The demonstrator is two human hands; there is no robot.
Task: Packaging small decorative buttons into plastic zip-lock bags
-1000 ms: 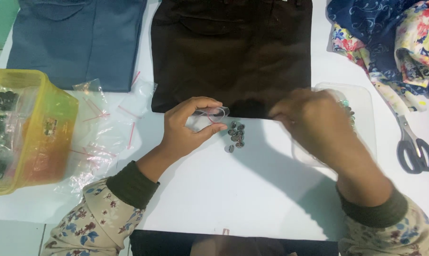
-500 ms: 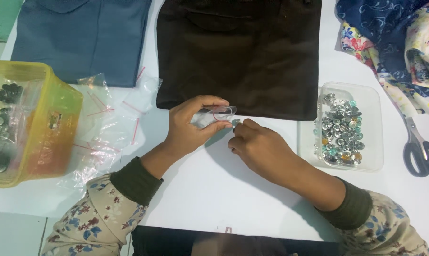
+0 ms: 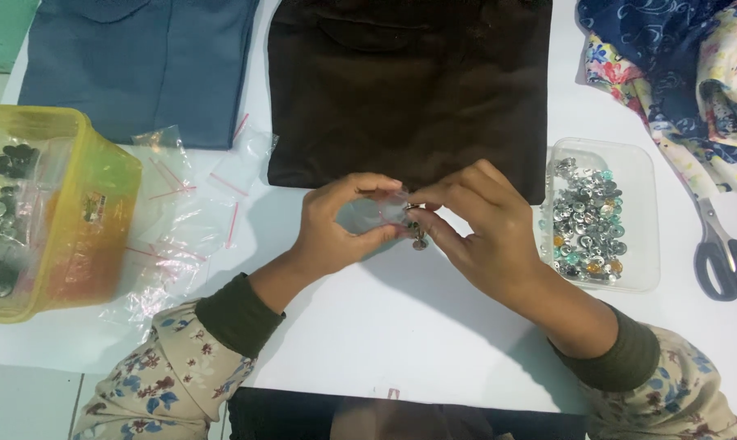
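Bag [image 3: 389, 210], seemingly, above white table [image 3: 434, 342]

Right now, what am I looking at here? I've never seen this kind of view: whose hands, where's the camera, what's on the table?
The one picture comes from a camera on the person's head, looking down at a white table. The left hand pinches a small clear bag; the right hand holds small metal buttons at its mouth. A clear tray of buttons sits beside the right hand, with scissors further out. At the other side are loose clear bags and a yellow bin. Brown folded cloth and blue folded cloth lie beyond.
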